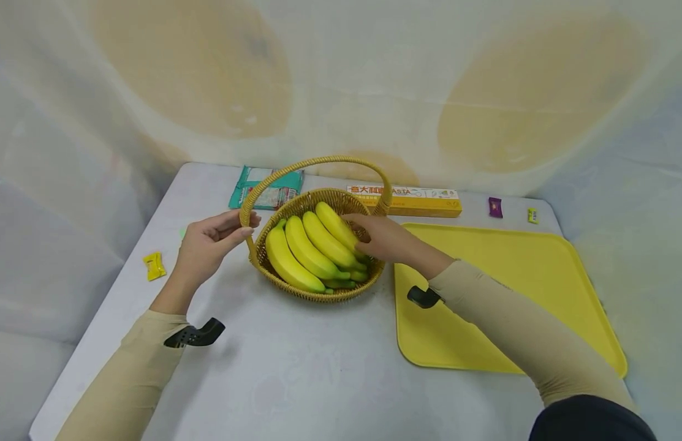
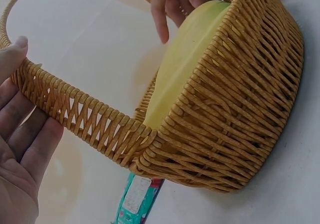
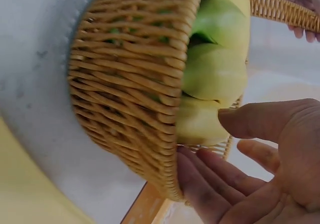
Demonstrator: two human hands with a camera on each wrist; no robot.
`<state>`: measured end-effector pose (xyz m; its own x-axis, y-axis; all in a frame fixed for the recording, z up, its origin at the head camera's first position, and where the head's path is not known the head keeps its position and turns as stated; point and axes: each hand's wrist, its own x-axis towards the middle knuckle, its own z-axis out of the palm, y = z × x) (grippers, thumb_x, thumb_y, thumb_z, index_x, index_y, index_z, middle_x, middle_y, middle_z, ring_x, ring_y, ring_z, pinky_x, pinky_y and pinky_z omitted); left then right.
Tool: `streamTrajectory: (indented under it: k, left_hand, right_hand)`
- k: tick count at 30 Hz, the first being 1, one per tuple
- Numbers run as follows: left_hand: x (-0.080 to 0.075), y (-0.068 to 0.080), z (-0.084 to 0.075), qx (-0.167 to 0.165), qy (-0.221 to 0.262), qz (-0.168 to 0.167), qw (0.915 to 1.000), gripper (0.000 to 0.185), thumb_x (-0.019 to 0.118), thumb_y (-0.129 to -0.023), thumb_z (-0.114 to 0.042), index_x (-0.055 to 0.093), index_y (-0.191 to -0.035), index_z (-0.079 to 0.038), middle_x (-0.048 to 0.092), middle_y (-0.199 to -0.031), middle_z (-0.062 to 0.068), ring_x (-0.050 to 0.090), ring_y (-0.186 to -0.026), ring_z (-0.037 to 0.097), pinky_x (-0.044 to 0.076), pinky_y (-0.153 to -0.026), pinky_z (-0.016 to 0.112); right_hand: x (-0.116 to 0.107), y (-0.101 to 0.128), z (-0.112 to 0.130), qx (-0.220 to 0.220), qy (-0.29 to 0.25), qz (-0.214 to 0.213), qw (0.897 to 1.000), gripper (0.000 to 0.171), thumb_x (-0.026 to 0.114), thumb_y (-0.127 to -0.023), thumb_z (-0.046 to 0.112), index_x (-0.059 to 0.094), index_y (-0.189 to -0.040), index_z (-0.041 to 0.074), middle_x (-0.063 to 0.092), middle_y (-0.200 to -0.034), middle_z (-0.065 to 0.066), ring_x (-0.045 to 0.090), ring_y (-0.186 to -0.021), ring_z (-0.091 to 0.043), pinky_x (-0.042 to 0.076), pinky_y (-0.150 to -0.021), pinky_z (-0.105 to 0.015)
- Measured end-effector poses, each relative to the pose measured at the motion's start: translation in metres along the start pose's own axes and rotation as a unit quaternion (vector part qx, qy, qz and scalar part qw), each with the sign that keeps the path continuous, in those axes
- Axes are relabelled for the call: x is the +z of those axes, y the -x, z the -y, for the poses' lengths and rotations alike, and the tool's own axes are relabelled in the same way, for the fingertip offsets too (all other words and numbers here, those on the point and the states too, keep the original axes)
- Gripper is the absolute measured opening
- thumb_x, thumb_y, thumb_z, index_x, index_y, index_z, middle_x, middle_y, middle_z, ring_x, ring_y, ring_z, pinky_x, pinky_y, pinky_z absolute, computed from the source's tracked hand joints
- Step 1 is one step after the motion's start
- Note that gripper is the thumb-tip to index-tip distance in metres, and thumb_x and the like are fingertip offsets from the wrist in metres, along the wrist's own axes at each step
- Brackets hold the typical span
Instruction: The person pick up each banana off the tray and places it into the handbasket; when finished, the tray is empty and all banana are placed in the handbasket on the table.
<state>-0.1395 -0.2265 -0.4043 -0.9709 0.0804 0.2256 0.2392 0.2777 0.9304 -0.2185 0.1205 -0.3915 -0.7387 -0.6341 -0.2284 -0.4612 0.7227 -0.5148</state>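
A round wicker basket [image 1: 318, 297] with a tall arched handle stands on the table, holding a bunch of yellow bananas [image 1: 304, 248] with greenish ends. My left hand [image 1: 205, 245] holds the left side of the basket's handle [image 2: 75, 108], thumb on one face and fingers on the other. At the basket's right side is my right hand [image 1: 382, 236], reaching over the rim. In the right wrist view its thumb [image 3: 250, 123] meets the outermost banana [image 3: 200, 121], while the other fingers extend loosely along the inside of the rim.
A yellow tray [image 1: 484, 294] lies to the right, under my right forearm. Behind the basket are a teal packet [image 1: 241, 190] and a pasta box [image 1: 423, 202]. Small wrapped sweets lie about: yellow [image 1: 154, 266] at left, purple [image 1: 495, 207] and green-yellow [image 1: 532, 215] at back right.
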Motion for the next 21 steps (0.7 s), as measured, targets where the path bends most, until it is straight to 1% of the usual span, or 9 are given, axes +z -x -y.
streamTrajectory:
  k: [3,5,7,8,11,13,17,18,21]
  left_hand:
    - [0.000,0.000,0.001,0.007,0.001,0.000,1.0000,0.033,0.070,-0.099,-0.017,0.069,-0.129,-0.002,0.074,-0.118,0.004,0.069,-0.112,0.008,0.053,-0.095,0.020]
    - [0.000,0.000,0.001,0.011,0.002,0.002,0.9999,0.033,0.069,-0.099,-0.016,0.069,-0.129,-0.002,0.074,-0.118,0.004,0.069,-0.111,0.008,0.054,-0.095,0.020]
    - [0.000,0.001,0.002,0.014,0.004,0.004,0.9999,0.032,0.069,-0.099,-0.015,0.069,-0.129,-0.001,0.074,-0.117,0.004,0.069,-0.111,0.009,0.054,-0.095,0.020]
    - [0.001,0.001,0.003,0.015,0.006,0.005,0.9999,0.032,0.068,-0.099,-0.015,0.069,-0.128,-0.001,0.074,-0.117,0.004,0.069,-0.111,0.009,0.054,-0.096,0.020]
    - [0.001,0.002,0.005,0.013,0.002,0.008,0.9999,0.031,0.067,-0.100,-0.014,0.069,-0.129,-0.002,0.073,-0.118,0.006,0.068,-0.111,0.008,0.053,-0.096,0.019]
    - [0.000,0.004,0.006,0.008,-0.007,0.013,0.9999,0.032,0.066,-0.101,-0.015,0.068,-0.131,-0.004,0.072,-0.121,0.009,0.067,-0.112,0.008,0.053,-0.096,0.018]
    - [-0.005,0.012,0.013,-0.018,-0.064,0.027,0.9974,0.039,0.066,-0.102,-0.023,0.064,-0.139,-0.010,0.069,-0.129,0.008,0.066,-0.117,0.012,0.053,-0.096,0.019]
    - [-0.008,0.014,0.016,-0.026,-0.086,0.032,0.9954,0.041,0.065,-0.102,-0.026,0.063,-0.140,-0.012,0.068,-0.131,0.007,0.065,-0.119,0.015,0.054,-0.097,0.023]
    - [-0.015,0.024,0.027,-0.048,-0.153,0.043,0.9861,0.045,0.065,-0.102,-0.035,0.062,-0.142,-0.013,0.066,-0.135,0.006,0.060,-0.127,0.026,0.052,-0.103,0.042]
  right_hand:
    - [0.003,0.011,-0.004,-0.014,-0.020,-0.023,0.999,0.061,0.063,-0.100,0.012,0.041,-0.156,0.012,0.064,-0.131,-0.013,0.059,-0.075,-0.018,0.052,-0.068,-0.034]
    - [0.004,0.021,-0.007,-0.017,-0.037,-0.040,0.998,0.058,0.064,-0.100,0.013,0.044,-0.155,0.012,0.062,-0.136,-0.012,0.065,-0.094,-0.022,0.056,-0.079,-0.038]
    - [0.006,0.031,-0.010,-0.022,-0.064,-0.058,0.996,0.054,0.063,-0.101,0.012,0.047,-0.153,0.011,0.058,-0.143,-0.012,0.063,-0.115,-0.026,0.056,-0.092,-0.041]
    - [0.007,0.036,-0.012,-0.024,-0.077,-0.066,0.995,0.053,0.062,-0.101,0.012,0.048,-0.152,0.011,0.056,-0.145,-0.012,0.062,-0.119,-0.028,0.055,-0.096,-0.042]
    - [0.010,0.054,-0.019,-0.023,-0.114,-0.090,0.989,0.048,0.060,-0.103,0.014,0.049,-0.150,0.009,0.054,-0.147,-0.011,0.060,-0.122,-0.030,0.054,-0.100,-0.044]
    - [0.013,0.065,-0.026,-0.020,-0.125,-0.101,0.987,0.047,0.058,-0.105,0.017,0.049,-0.150,0.009,0.053,-0.148,-0.011,0.060,-0.124,-0.032,0.054,-0.100,-0.046]
    - [0.022,0.085,-0.047,0.007,-0.119,-0.112,0.987,0.050,0.055,-0.107,0.030,0.047,-0.152,0.009,0.051,-0.150,-0.012,0.058,-0.126,-0.034,0.052,-0.102,-0.052]
    - [0.024,0.090,-0.053,0.016,-0.116,-0.112,0.987,0.051,0.053,-0.108,0.033,0.046,-0.152,0.009,0.050,-0.151,-0.013,0.057,-0.127,-0.036,0.051,-0.102,-0.054]
    - [0.032,0.102,-0.072,0.051,-0.097,-0.106,0.988,0.057,0.050,-0.108,0.040,0.042,-0.155,0.010,0.046,-0.153,-0.015,0.053,-0.131,-0.038,0.047,-0.105,-0.058]
